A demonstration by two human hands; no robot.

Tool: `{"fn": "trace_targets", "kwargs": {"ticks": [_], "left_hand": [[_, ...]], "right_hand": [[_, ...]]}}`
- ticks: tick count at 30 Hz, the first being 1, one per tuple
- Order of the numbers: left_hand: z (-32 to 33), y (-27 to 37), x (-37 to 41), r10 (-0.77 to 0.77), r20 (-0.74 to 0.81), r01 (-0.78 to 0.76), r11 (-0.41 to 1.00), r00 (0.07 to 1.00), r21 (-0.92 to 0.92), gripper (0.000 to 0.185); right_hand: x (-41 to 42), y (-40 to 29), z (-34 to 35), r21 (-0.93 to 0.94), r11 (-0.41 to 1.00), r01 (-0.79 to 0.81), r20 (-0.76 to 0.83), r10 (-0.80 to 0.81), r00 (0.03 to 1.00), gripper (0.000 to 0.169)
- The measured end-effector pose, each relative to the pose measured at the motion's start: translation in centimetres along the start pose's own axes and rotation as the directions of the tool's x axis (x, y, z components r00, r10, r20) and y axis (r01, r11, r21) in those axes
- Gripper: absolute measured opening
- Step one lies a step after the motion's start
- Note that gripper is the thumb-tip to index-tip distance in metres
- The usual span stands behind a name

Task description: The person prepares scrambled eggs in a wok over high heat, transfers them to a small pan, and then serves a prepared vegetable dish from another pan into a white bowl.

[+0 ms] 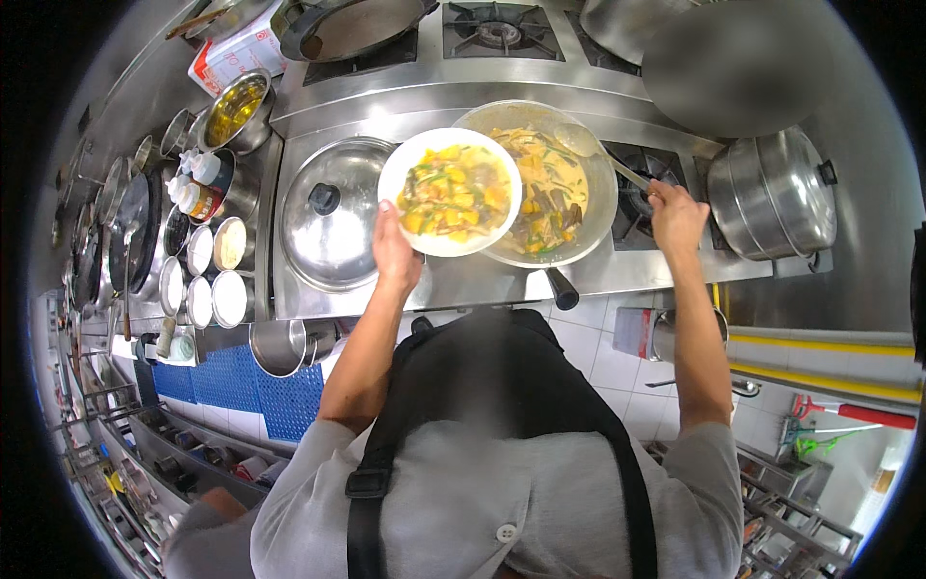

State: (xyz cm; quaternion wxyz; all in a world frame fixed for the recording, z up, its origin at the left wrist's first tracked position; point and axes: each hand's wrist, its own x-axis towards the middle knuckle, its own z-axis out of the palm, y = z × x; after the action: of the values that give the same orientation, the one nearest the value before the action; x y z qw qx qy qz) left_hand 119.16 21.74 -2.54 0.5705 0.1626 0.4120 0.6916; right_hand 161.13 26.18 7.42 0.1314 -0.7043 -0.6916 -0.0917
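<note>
My left hand (397, 250) grips the near left rim of a white bowl (391, 174) filled with yellow vegetable stew, with orange chunks and green strips. The bowl is held over the left edge of a large wok-like pan (605, 217), which holds more of the same stew in a yellow sauce. My right hand (678, 217) is closed around the handle of a metal ladle (576, 140), whose head is over the pan's upper right part. The pan's black handle (561, 288) points towards me. Under the bowl, the pan's left side is hidden.
A domed steel lid (325, 242) lies left of the bowl. Further left are seasoning tubs (229, 298), squeeze bottles (206, 168) and a steel bowl of oil (235, 116). A lidded steel pot (770, 195) stands right, and gas burners (500, 32) lie behind. Another person's arm (223, 504) shows at lower left.
</note>
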Motion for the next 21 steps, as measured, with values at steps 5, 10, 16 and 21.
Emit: {"fn": "trace_targets", "kwargs": {"ticks": [5,10,16,21], "left_hand": [[-1.7,3.3,-1.0,0.053,0.022,-0.055,0.995,0.998,0.077,0.058],[-1.9,4.8,-1.5,0.069,-0.010,-0.068,0.991,0.998,0.115,0.059],[-2.7,3.2,-1.0,0.093,-0.043,-0.089,0.993,0.995,0.071,0.056],[-1.9,1.1,0.4,0.122,-0.021,-0.121,0.992,0.992,0.045,0.053]], "right_hand": [[0.9,-0.4,7.3,0.131,0.991,0.001,0.111,-0.016,0.994,0.024],[1.4,-1.6,10.0,0.331,0.933,-0.143,0.415,-0.008,0.910,0.028],[1.1,0.6,10.9,0.510,0.826,-0.239,0.462,-0.029,0.886,0.029],[2.2,1.2,5.4,0.598,0.703,-0.386,0.552,-0.012,0.834,0.028]]}}
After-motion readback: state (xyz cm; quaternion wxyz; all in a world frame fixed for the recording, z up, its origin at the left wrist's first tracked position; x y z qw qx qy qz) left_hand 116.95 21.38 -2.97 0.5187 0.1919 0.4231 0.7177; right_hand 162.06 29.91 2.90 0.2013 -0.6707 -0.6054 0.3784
